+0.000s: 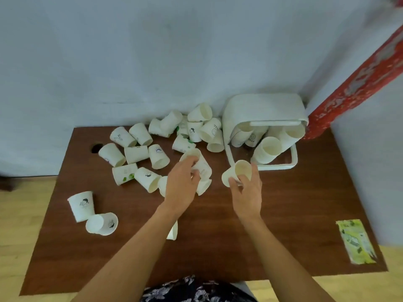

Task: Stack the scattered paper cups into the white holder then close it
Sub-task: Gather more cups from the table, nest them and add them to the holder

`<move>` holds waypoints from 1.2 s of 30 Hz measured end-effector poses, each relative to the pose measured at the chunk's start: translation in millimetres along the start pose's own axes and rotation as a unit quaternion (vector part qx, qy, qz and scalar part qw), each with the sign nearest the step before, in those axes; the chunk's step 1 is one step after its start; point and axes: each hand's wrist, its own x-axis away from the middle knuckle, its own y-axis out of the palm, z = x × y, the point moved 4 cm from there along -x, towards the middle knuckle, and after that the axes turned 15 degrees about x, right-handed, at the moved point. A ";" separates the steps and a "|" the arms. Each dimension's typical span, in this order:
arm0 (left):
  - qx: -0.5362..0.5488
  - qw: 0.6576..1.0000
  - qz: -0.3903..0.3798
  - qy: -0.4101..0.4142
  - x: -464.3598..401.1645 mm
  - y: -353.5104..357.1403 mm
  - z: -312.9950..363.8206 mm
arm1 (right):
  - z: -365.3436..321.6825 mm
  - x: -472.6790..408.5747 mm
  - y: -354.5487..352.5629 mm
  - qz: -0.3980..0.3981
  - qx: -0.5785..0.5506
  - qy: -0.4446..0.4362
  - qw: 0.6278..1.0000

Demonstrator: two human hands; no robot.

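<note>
Brown counter (283,214); white holder (261,110) at 1 o'clock, lid raised, cups inside. Scattered paper cups (135,153) toward 11 o'clock. Left hand (182,188), fingers clamped on one cup (201,164); right hand (247,192), fingers gripping another cup (236,172) beside the holder.

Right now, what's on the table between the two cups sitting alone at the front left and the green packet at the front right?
In the head view, only the person's two forearms cross above that stretch between the two cups and the green packet; the brown table there is otherwise bare.

Head-worn wide-angle view, steeply down onto table (283,214).
</note>
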 end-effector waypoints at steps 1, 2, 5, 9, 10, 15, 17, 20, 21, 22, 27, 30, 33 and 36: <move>-0.011 1.000 -0.009 0.019 -6.7 5.3 7.4 | 1.9 -0.4 -10.8 0.029 -0.003 0.008 1.000; -0.018 0.999 -0.017 0.038 -13.1 11.1 15.0 | 4.3 -1.3 -21.6 0.059 -0.007 0.015 0.998; -0.008 0.995 -0.046 0.083 -30.2 29.5 42.2 | 19.9 -7.5 -50.2 0.132 -0.014 0.039 0.990; -0.007 0.987 -0.086 0.138 -44.9 55.3 74.6 | 42.4 -24.4 -89.0 0.195 -0.007 0.079 0.978; -0.004 0.985 -0.092 0.147 -46.6 61.1 80.6 | 46.4 -30.5 -96.0 0.198 -0.008 0.083 0.977; 0.000 0.982 -0.103 0.157 -52.4 84.6 100.9 | 56.9 -64.4 -106.1 0.192 0.030 0.028 0.980; 0.001 0.981 -0.104 0.166 -55.6 92.2 107.8 | 61.1 -75.8 -100.4 0.168 0.047 0.008 0.985; -0.007 0.980 -0.105 0.172 -61.9 101.1 115.1 | 65.9 -87.1 -90.8 0.124 0.060 -0.012 0.990; -0.009 0.980 -0.103 0.171 -64.4 103.3 117.1 | 67.5 -90.2 -87.7 0.113 0.067 -0.019 0.991; -0.011 0.980 -0.102 0.171 -66.8 105.3 119.1 | 69.3 -93.6 -84.6 0.105 0.075 -0.024 0.991; -0.021 0.980 -0.093 0.172 -74.7 115.3 125.5 | 78.1 -109.1 -73.4 0.076 0.070 -0.026 0.994; -0.031 0.978 -0.093 0.185 -76.3 123.4 131.4 | 82.2 -111.3 -70.0 0.069 0.058 -0.033 0.995; -0.044 0.973 -0.091 0.208 -74.8 133.4 140.8 | 89.7 -110.9 -68.2 0.067 0.044 -0.038 0.996; -0.042 0.972 -0.092 0.213 -74.5 145.8 144.5 | 99.9 -109.5 -71.8 0.084 -0.010 -0.030 0.996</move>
